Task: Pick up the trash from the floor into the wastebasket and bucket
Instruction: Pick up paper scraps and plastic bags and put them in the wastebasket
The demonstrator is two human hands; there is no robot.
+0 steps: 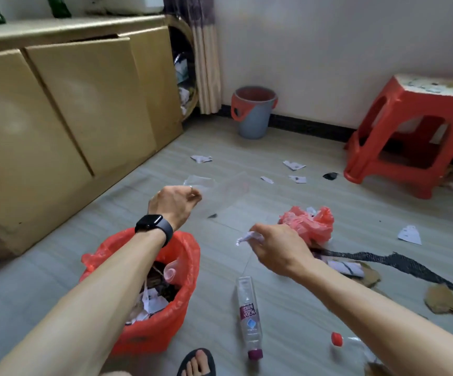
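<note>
Trash lies scattered over the floor [290, 302] on my head camera, and both grips have a piece of it. The left grip [175, 203], with a black watch [153, 226] on its wrist, has its fingers curled and seems to pinch the near edge of a clear plastic sheet [219, 189], which spreads away beyond it. The sheet is blurred. The right grip [276, 248] pinches a crumpled white paper [248, 237] between thumb and fingertips, held off the floor.

The wastebasket [149, 335], lined with a red bag and already holding paper and dark scraps, stands below the left grip, under that forearm. The bucket [253, 112], grey with a red rim, sits well beyond both grips by the wall, next to a curtain [206, 63].

Just beyond the right grip lies a red plastic bag [310, 223]. Nearer to me than that grip, a clear bottle [248, 313] lies on its side, with a loose red cap [336, 339] to its right. To the right of the right grip, a black mesh strip [382, 260] and cardboard pieces [443, 301] lie on the floor. Paper scraps [294, 165] lie far beyond the grips, near a red stool [409, 137]. A tan cabinet [70, 104] runs along to the left of the left grip.
</note>
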